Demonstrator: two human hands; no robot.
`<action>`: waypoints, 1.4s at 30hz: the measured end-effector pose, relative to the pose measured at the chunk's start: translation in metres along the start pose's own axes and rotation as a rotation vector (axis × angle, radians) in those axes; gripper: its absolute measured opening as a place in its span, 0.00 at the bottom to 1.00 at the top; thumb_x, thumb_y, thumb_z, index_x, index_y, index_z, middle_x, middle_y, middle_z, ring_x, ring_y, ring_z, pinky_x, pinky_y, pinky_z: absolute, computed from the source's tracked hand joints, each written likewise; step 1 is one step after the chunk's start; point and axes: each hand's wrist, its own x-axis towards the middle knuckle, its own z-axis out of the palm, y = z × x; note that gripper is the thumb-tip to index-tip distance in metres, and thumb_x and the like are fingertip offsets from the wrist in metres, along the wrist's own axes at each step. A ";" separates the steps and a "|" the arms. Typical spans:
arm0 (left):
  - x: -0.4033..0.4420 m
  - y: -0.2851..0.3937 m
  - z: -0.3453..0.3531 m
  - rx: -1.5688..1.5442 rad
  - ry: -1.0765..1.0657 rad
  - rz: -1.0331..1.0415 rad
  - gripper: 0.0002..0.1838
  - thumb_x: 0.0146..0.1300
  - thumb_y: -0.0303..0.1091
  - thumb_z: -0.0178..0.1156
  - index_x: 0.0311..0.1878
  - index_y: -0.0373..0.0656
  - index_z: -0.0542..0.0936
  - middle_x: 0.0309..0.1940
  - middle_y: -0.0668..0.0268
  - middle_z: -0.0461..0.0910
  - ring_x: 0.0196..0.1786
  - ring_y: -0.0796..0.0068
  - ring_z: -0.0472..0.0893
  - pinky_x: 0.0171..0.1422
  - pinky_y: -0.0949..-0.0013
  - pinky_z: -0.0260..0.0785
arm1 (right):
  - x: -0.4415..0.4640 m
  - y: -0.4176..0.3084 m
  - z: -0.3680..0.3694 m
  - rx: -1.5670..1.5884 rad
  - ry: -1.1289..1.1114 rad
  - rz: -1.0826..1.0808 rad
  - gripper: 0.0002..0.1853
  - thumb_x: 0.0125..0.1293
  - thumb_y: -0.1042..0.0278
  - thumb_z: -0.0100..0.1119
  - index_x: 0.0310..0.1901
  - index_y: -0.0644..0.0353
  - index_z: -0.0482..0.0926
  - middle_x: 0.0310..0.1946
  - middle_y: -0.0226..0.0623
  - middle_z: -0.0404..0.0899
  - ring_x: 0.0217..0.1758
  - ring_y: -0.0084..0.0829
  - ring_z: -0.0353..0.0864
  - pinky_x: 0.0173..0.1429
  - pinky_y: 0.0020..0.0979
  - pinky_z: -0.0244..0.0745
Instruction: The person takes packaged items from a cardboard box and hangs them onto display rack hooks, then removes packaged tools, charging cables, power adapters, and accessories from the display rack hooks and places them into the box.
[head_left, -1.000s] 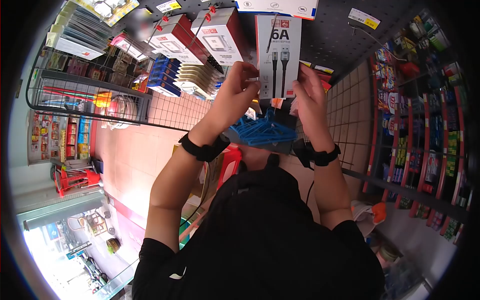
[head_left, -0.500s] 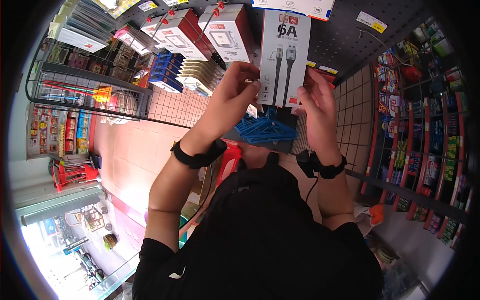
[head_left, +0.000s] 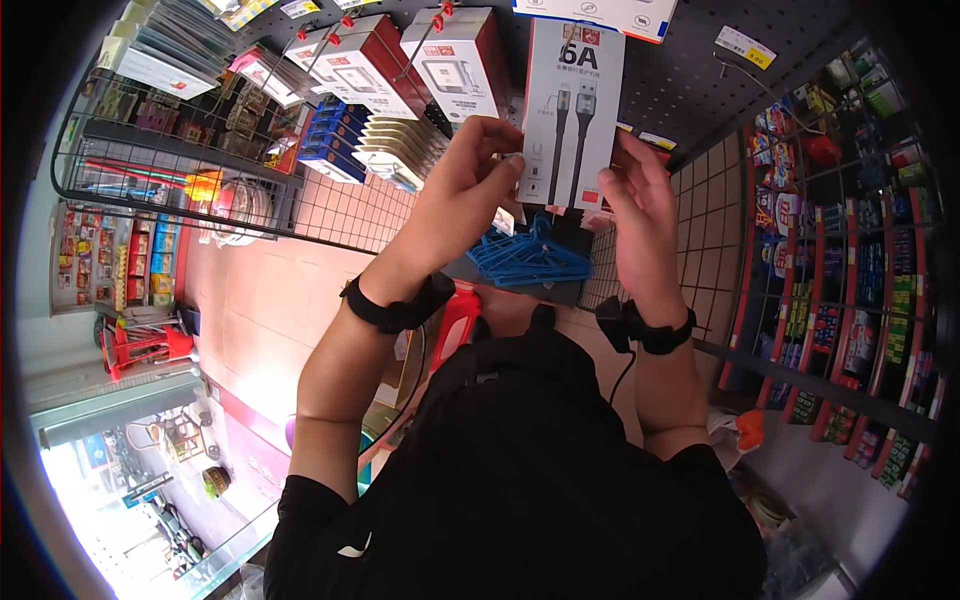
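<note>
A white and grey box of charging cable (head_left: 572,120), marked 6A, stands upright at the top middle, with a cable pictured on its front. On its left edge is my left hand (head_left: 472,180), thumb at the front and fingers curled toward the back. My right hand (head_left: 645,205) holds the right edge near the bottom, thumb in front. The fingertips behind the box are hidden. A thin metal hook shows at the box's top; whether the box hangs on it I cannot tell. Black bands with small devices circle both wrists.
White and red boxes (head_left: 455,70) hang on hooks to the left, beside blue packs (head_left: 332,140). Blue hangers (head_left: 530,255) lie below the cable box. A black wire rack (head_left: 250,225) runs left; shelves of packaged goods (head_left: 840,290) stand right. A price tag (head_left: 745,47) sits upper right.
The box of charging cable has risen slightly and tilted a little, showing more of its left side. Both hands stay at its edges, with only small shifts.
</note>
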 end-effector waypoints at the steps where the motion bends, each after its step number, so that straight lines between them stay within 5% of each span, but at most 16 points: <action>1: 0.000 0.000 0.000 0.003 0.000 -0.006 0.14 0.71 0.27 0.53 0.56 0.35 0.66 0.48 0.60 0.76 0.41 0.80 0.78 0.43 0.76 0.73 | 0.001 0.000 -0.001 -0.007 -0.007 -0.009 0.23 0.70 0.80 0.52 0.65 0.67 0.65 0.59 0.42 0.73 0.63 0.31 0.73 0.68 0.33 0.66; 11: -0.005 0.002 0.002 0.023 0.005 -0.001 0.13 0.71 0.26 0.53 0.55 0.35 0.66 0.48 0.60 0.77 0.43 0.79 0.78 0.45 0.75 0.73 | -0.005 -0.007 0.001 -0.028 0.002 0.052 0.23 0.69 0.80 0.52 0.65 0.67 0.64 0.60 0.43 0.73 0.65 0.32 0.72 0.69 0.33 0.65; 13: -0.006 0.004 0.003 -0.007 0.009 0.003 0.13 0.71 0.26 0.52 0.55 0.35 0.66 0.48 0.60 0.77 0.44 0.78 0.79 0.46 0.74 0.73 | -0.006 -0.002 -0.003 -0.154 -0.026 -0.021 0.25 0.72 0.71 0.51 0.69 0.63 0.62 0.61 0.42 0.73 0.56 0.27 0.78 0.38 0.23 0.78; 14: -0.006 0.005 0.003 -0.007 0.009 0.002 0.13 0.71 0.26 0.52 0.55 0.35 0.66 0.48 0.60 0.77 0.44 0.78 0.79 0.46 0.74 0.73 | -0.006 -0.004 -0.002 -0.154 -0.026 -0.021 0.25 0.72 0.71 0.51 0.69 0.63 0.62 0.61 0.42 0.73 0.56 0.27 0.78 0.38 0.23 0.78; 16: -0.008 0.006 0.004 -0.007 0.019 0.011 0.13 0.71 0.25 0.52 0.55 0.35 0.66 0.48 0.60 0.77 0.45 0.78 0.79 0.46 0.74 0.73 | -0.009 -0.010 0.002 -0.013 -0.007 0.033 0.24 0.69 0.80 0.52 0.66 0.67 0.64 0.61 0.44 0.72 0.65 0.32 0.72 0.69 0.33 0.65; 42: -0.043 0.022 -0.003 -0.047 0.044 -0.037 0.14 0.70 0.24 0.53 0.57 0.36 0.66 0.48 0.62 0.76 0.48 0.81 0.77 0.52 0.74 0.70 | -0.034 -0.019 0.011 -0.024 -0.104 -0.037 0.27 0.63 0.83 0.57 0.63 0.65 0.63 0.57 0.42 0.72 0.55 0.29 0.74 0.61 0.32 0.72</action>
